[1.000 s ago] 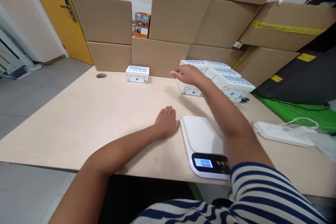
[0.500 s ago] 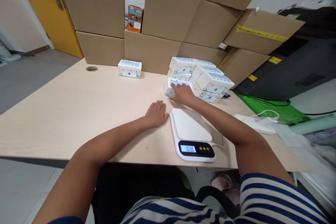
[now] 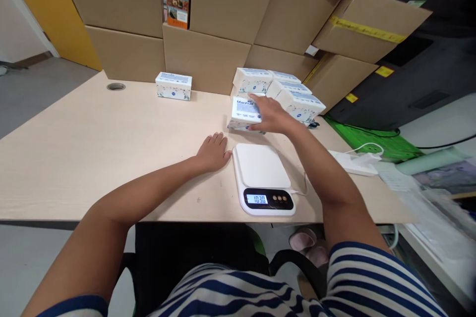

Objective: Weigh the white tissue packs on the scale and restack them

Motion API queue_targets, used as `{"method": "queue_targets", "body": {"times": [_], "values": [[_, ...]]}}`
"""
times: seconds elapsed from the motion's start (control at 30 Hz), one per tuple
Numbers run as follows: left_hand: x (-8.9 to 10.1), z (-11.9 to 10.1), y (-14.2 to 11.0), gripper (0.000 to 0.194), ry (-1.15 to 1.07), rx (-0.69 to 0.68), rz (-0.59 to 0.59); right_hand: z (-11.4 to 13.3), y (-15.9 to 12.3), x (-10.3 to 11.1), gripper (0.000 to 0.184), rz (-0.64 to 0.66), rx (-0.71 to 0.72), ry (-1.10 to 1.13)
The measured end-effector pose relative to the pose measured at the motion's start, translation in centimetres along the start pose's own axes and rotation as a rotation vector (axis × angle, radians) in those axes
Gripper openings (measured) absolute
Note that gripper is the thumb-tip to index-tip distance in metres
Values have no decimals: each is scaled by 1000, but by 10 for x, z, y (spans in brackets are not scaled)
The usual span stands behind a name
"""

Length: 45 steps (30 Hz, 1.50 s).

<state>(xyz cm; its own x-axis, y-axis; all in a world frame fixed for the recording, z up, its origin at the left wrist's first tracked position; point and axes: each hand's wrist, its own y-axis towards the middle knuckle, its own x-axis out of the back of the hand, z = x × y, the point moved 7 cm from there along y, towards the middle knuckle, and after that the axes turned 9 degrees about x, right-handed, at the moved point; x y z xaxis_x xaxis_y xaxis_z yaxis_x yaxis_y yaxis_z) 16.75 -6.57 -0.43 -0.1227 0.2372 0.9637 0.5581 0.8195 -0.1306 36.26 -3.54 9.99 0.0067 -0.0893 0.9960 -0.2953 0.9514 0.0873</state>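
My right hand (image 3: 273, 113) is closed around the right end of a white tissue pack (image 3: 243, 111), which is tilted so its printed top faces me. Behind and to the right of it several similar tissue packs (image 3: 303, 104) are stacked in a group. My left hand (image 3: 212, 152) lies flat on the table with its fingers stretched out, beside the left edge of a white digital scale (image 3: 260, 166). Nothing rests on the scale's plate, and its lit display reads about 103.0. One more tissue pack (image 3: 173, 86) stands alone farther back on the left.
Cardboard boxes (image 3: 208, 59) form a wall along the table's back edge, with an orange box (image 3: 177, 5) in a gap. A round cable hole (image 3: 116, 86) is at the back left. A white power strip (image 3: 353, 162) and clear plastic bags (image 3: 435, 208) lie at right.
My right hand came down from above the stack onto the front tissue pack, gripped it and tilted it. My left hand stayed flat by the scale. The view has tipped downward.
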Motion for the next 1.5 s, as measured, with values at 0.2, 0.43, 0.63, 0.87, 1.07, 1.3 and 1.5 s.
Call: {"method": "queue_targets", "body": {"times": [0.2, 0.43, 0.63, 0.87, 1.07, 1.3, 1.5], "values": [[0, -3, 3, 73, -8, -14, -2, 12, -89, 22, 131, -13, 70, 220], [-2, -2, 7, 74, 7, -4, 2, 28, -135, 3, 120, 87, 112, 154], [-3, -1, 8, 74, 13, -6, -24, 29, -142, 0, 116, 52, 191, 201], [-3, -1, 9, 75, 39, -11, -43, 31, -148, 3, 114, 44, 221, 213], [-3, 0, 8, 74, -8, -23, -47, -3, -148, 9, 99, -179, 94, 381], [-3, -1, 7, 72, 35, -34, -55, -46, -130, -32, 104, -402, -223, 676], [-5, 0, 13, 71, 5, -45, -43, -47, -130, -40, 117, -471, -246, 870]]}}
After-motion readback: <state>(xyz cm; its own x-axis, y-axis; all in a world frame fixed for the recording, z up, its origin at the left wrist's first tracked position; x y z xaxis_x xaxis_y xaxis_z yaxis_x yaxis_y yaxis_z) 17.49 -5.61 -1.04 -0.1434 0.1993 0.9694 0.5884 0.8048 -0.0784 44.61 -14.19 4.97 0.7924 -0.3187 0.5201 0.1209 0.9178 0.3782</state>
